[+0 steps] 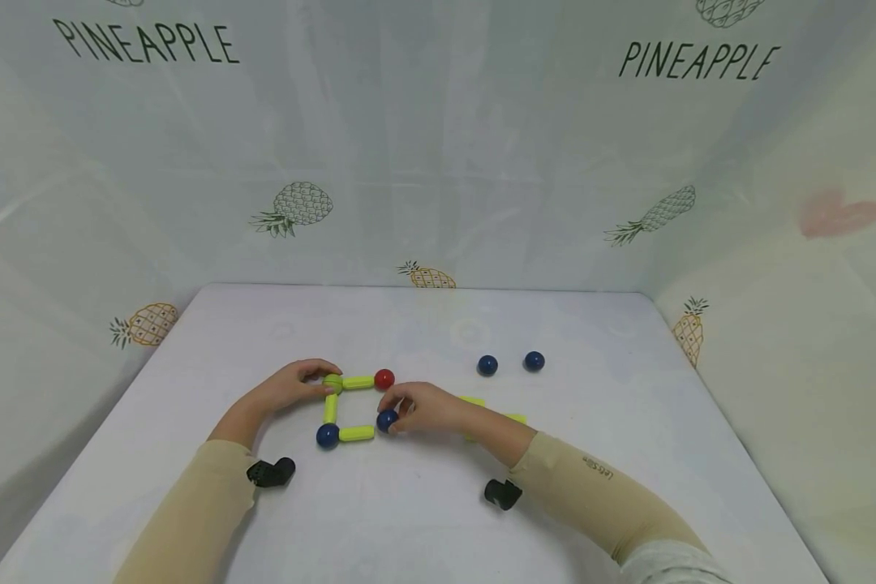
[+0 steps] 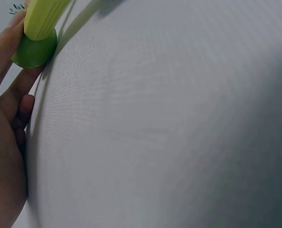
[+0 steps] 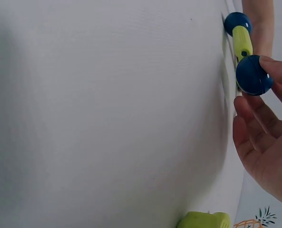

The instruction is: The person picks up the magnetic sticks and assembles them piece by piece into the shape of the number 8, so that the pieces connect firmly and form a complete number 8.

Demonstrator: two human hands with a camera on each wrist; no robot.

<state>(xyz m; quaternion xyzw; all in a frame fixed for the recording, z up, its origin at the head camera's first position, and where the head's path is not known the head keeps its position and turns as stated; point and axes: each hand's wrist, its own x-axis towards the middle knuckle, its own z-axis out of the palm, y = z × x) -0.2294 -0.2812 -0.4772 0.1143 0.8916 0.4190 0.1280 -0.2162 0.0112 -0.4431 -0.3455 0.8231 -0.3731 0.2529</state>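
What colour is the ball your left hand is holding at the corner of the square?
Green ball, clearest in the left wrist view, held by the left hand.

Two loose dark blue balls [image 1: 487, 365] [image 1: 534, 361] sit side by side, just beyond the right hand and apart from it. Spare yellow-green rods [image 1: 514, 418] lie partly hidden behind the right wrist. White table [image 1: 423, 519] under everything. Pale pineapple-print curtain [image 1: 438, 162] well past both hands, wrapping both sides.
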